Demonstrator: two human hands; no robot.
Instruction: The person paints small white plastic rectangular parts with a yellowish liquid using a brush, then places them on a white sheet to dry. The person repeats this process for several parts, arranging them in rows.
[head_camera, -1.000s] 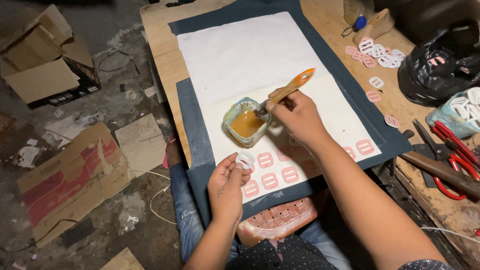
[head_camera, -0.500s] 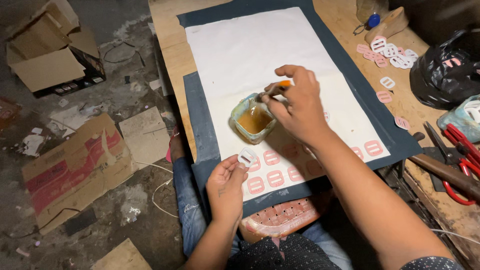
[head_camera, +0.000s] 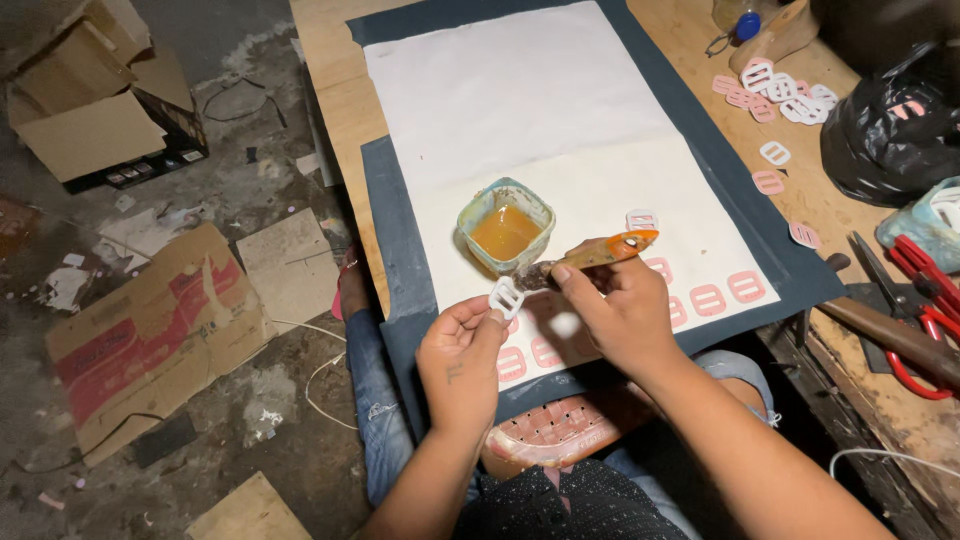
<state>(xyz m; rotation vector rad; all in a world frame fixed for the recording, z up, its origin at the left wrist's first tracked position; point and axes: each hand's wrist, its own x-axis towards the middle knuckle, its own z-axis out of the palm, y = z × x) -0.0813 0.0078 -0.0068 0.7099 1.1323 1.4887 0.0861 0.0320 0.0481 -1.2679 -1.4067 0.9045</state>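
Note:
My left hand (head_camera: 461, 348) pinches a small white buckle-shaped piece (head_camera: 505, 297) between thumb and fingers. My right hand (head_camera: 617, 310) grips an orange-handled brush (head_camera: 600, 252), whose bristle tip touches that piece. Just beyond both hands sits a square greenish container of amber glue (head_camera: 505, 227) on a white paper sheet (head_camera: 540, 110). Rows of pink buckle-shaped pieces (head_camera: 708, 298) lie on the sheet's near edge, partly hidden by my hands.
A dark mat (head_camera: 398, 240) lies under the paper on a wooden table (head_camera: 330, 60). More pink and white pieces (head_camera: 780, 95), a black bag (head_camera: 885, 130), red-handled pliers (head_camera: 915, 275) and a hammer (head_camera: 880, 330) lie right. Cardboard boxes (head_camera: 100, 130) litter the floor left.
My right hand lifted the brush out of the glue container and brought it down to the white piece. My left hand raised the piece slightly toward the brush.

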